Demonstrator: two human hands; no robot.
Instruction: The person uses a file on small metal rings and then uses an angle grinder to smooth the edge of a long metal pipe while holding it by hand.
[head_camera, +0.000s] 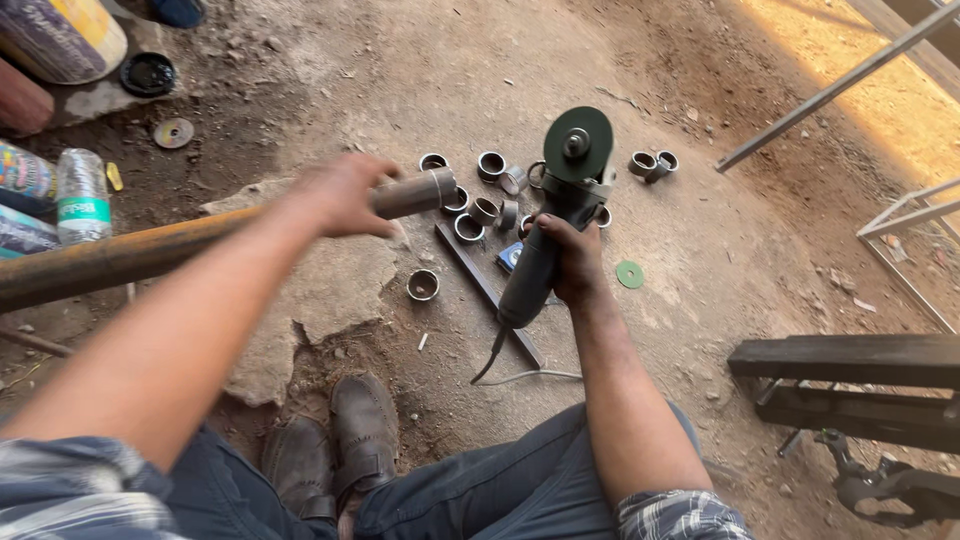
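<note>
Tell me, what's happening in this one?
A person sits over a dirt floor. The left hand holds a long metal pipe near its end. The right hand grips an angle grinder, disc up. Short cut pipe rings lie scattered on the ground just past the pipe's end.

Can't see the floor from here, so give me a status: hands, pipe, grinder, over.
Left hand gripping long pipe near its cut end. Right hand holding angle grinder, disc up, off the pipe. Cut rings scattered on ground beneath.
</note>
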